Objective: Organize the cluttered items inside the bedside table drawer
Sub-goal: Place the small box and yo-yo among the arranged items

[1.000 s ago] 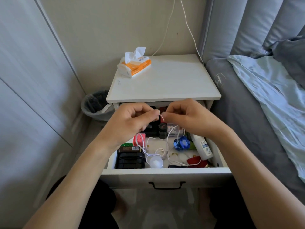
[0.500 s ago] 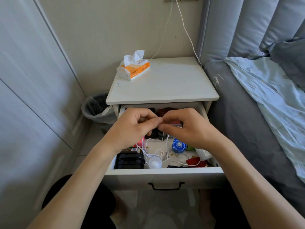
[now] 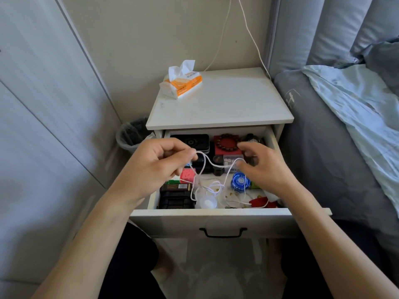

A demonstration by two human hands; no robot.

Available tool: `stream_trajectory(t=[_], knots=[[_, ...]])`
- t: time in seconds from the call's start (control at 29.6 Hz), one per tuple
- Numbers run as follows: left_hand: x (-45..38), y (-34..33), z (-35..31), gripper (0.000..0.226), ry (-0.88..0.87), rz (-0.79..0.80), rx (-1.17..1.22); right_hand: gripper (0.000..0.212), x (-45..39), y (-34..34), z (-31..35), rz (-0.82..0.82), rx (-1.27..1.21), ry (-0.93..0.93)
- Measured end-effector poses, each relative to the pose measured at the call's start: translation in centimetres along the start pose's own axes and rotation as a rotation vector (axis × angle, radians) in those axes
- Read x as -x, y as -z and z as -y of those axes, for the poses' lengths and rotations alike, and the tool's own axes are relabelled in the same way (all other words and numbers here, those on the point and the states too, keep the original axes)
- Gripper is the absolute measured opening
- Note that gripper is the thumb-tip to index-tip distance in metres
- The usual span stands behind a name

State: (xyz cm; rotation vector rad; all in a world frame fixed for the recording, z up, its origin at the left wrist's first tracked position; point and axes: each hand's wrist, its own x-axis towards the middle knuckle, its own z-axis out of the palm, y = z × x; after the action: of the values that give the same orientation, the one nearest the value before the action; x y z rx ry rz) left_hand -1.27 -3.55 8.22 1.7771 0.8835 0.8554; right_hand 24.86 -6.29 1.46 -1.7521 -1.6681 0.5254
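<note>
White cord (image 3: 212, 166) is hanging in a sagging span between both hands above the open drawer (image 3: 216, 221) of the bedside table (image 3: 220, 104). The left hand (image 3: 157, 167) is pinching one end of the span between thumb and curled fingertips, over the drawer's left half. The right hand (image 3: 262, 167) is hovering over the right half with fingers loosely bent; the cord is running up to its fingertips, but whether they are actually gripping it cannot be told. Below the span, the cord is trailing down in tangled loops onto the drawer floor, near a small white round object (image 3: 208, 202) at the front.

Inside the drawer, a blue yo-yo (image 3: 240, 180) is lying just beside the right hand. A black case (image 3: 176, 199) is sitting in the front left corner, with a pink block (image 3: 188, 175) behind it. A red box (image 3: 226, 145) carrying a dark bead bracelet (image 3: 227, 143) is sitting at the back, beside a black box (image 3: 191, 142). A red item (image 3: 259, 201) is lying at the front right.

On the tabletop, an orange-and-white tissue pack (image 3: 183, 84) is resting at the back left corner. A lined bin (image 3: 131, 134) is standing left of the table, and a bed (image 3: 345, 126) is adjoining it on the right.
</note>
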Motion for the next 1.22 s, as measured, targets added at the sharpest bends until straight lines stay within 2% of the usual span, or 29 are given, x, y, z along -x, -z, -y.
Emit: stream_trajectory(t=[0.07, 0.1, 0.2, 0.24, 0.34, 0.44, 0.51, 0.57, 0.64, 0.68, 0.74, 0.81, 0.85, 0.91, 0.95, 1.08, 1.15, 1.22], knots=[[-0.3, -0.3, 0.2, 0.013, 0.025, -0.015, -0.019, 0.054, 0.3, -0.3, 2.3, 0.094, -0.011, 0.176], [-0.3, -0.7, 0.2, 0.014, 0.024, -0.001, -0.027, 0.052, 0.7, -0.4, 3.7, 0.13, -0.043, 0.276], [-0.5, -1.2, -0.1, 0.014, 0.02, 0.037, -0.044, 0.017, 1.1, -1.0, 6.6, 0.173, -0.166, 0.428], [-0.6, -1.3, -0.3, 0.014, 0.019, 0.038, -0.051, 0.013, 0.9, -1.1, 7.0, 0.15, -0.187, 0.429], [-0.5, -0.8, -0.5, 0.017, 0.014, 0.057, -0.1, 0.02, 0.4, -0.4, 6.5, 0.055, -0.237, 0.348], [0.3, 0.7, 0.1, 0.017, 0.045, 0.063, -0.134, 0.021, -0.2, 0.7, 4.5, -0.064, -0.347, 0.128], [0.8, 1.7, 0.8, 0.018, 0.062, 0.001, -0.103, 0.025, -0.5, 0.9, 2.8, -0.151, -0.284, -0.012], [1.0, 2.4, 1.6, 0.018, 0.059, -0.07, -0.029, 0.023, -0.7, 0.6, 1.6, -0.15, -0.144, -0.084], [1.0, 2.3, 2.1, 0.016, 0.061, -0.085, 0.023, 0.014, -0.4, 0.0, 1.5, -0.04, -0.03, -0.05], [1.0, 1.9, 2.3, 0.016, 0.068, -0.075, 0.037, 0.019, -0.1, -0.4, 1.9, 0.037, 0.006, 0.003], [0.5, 1.1, 2.6, 0.017, 0.063, -0.044, 0.036, 0.048, 0.2, -1.0, 3.1, 0.17, -0.008, 0.131], [-0.1, 0.5, 3.2, 0.015, 0.056, -0.041, 0.034, 0.057, 0.3, -2.2, 4.8, 0.235, -0.068, 0.262], [-0.3, 0.3, 3.2, 0.014, 0.036, -0.028, 0.032, 0.05, 0.4, -2.7, 5.7, 0.233, -0.112, 0.312], [-0.5, -0.1, 3.3, 0.015, 0.012, -0.006, 0.046, 0.02, 0.5, -3.2, 7.2, 0.186, -0.192, 0.361], [-0.6, -0.2, 3.3, 0.017, 0.012, -0.003, 0.06, 0.013, 0.3, -2.9, 7.5, 0.176, -0.241, 0.362], [-0.4, 0.7, 5.4, 0.029, 0.069, 0.005, 0.086, 0.023, 0.0, -3.0, 6.3, 0.195, -0.454, 0.257], [0.0, 0.9, 6.6, 0.026, 0.101, 0.024, 0.059, 0.025, 0.0, -2.6, 5.2, 0.109, -0.58, 0.178], [0.4, 1.4, 8.3, 0.021, 0.159, -0.019, 0.051, 0.027, -0.1, -1.9, 3.8, -0.048, -0.721, 0.056]])
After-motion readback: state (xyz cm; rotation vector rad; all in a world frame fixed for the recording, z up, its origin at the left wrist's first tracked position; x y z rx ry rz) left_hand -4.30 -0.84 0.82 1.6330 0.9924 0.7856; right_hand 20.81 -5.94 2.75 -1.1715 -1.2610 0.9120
